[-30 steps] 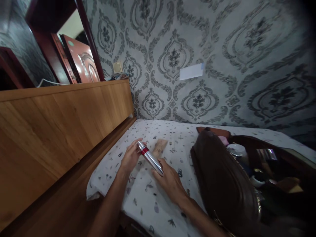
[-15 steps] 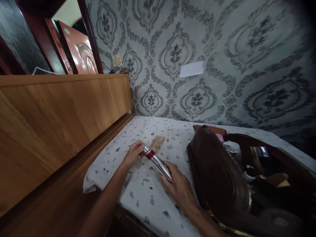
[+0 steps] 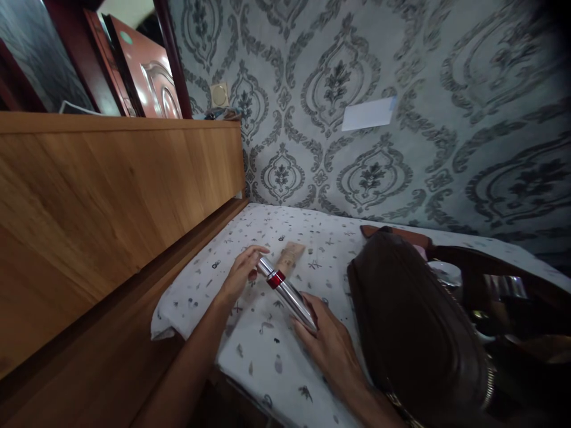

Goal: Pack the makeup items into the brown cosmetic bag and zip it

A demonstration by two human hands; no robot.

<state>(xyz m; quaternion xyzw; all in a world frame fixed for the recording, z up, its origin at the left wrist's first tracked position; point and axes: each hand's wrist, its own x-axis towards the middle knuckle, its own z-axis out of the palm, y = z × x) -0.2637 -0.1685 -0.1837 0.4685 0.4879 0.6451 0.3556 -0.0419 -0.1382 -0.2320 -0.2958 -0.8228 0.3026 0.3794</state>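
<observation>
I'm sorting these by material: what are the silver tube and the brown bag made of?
Silver tube: apparently polished metal or metallised plastic, judging by its mirror-like glints, with a glossy red band. Brown bag: likely leather or a faux version, smooth with a soft sheen and a metal zip.

silver tube [image 3: 289,291] red band, brown bag [image 3: 410,321]
</observation>
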